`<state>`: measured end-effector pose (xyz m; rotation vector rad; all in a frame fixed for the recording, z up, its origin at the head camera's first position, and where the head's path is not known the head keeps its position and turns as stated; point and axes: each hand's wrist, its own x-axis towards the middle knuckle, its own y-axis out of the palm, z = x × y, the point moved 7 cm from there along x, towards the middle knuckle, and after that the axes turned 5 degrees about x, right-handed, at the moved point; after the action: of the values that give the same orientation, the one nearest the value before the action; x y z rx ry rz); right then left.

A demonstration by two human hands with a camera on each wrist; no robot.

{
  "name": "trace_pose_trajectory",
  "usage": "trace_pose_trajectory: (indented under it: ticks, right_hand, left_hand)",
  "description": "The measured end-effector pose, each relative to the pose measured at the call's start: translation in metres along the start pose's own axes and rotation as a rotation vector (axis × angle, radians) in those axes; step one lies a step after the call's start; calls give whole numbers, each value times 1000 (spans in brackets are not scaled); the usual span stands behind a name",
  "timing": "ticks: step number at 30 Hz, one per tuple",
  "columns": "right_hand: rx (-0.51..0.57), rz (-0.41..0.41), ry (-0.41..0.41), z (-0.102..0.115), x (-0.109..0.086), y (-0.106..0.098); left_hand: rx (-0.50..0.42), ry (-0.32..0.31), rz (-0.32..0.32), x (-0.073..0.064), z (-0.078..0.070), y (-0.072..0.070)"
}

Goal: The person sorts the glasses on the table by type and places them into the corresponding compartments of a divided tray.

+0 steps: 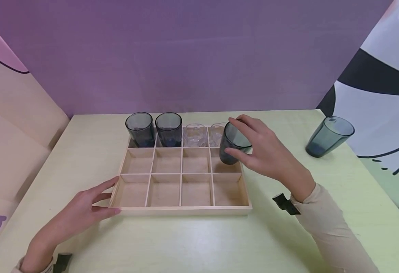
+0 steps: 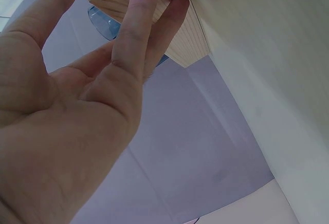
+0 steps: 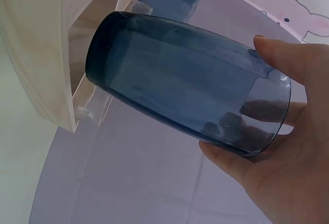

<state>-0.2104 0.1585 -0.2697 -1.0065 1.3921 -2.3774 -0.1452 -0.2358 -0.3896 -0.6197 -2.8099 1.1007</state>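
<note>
My right hand grips a blue-grey drinking glass near its rim, between the thumb and fingers. In the head view, the glass overlaps the rightmost middle-row compartment of a wooden divided tray. The right wrist view shows its thick dark base toward the tray, with the fingers partly seen through the glass. At the tray's front left corner, my left hand touches the wood, thumb at the front and rather straight fingers along the side.
Two similar dark glasses stand in the tray's back row at left. Beside them in that row are two clear glasses, one partly hidden behind the held glass. Another blue-grey glass stands on the table at far right.
</note>
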Motion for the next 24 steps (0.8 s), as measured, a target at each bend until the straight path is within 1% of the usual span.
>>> trace_pose_trajectory:
  ticks: [3, 6, 13, 15, 20, 24]
  right_hand:
    - [-1, 7, -18, 2, 1, 4]
    - [7, 21, -17, 2, 1, 8]
    - [14, 76, 41, -5, -6, 22]
    - [14, 93, 51, -7, -7, 26]
    - [25, 122, 73, -13, -6, 34]
    - [33, 145, 92, -17, -5, 38]
  left_hand:
    - [-4, 6, 0, 0, 0, 0]
    - [1, 9, 1, 1, 0, 0]
    - [23, 17, -3, 1, -1, 0]
    - [22, 10, -3, 1, 0, 1]
    - [22, -2, -4, -1, 0, 1]
    - [32, 0, -5, 0, -1, 0]
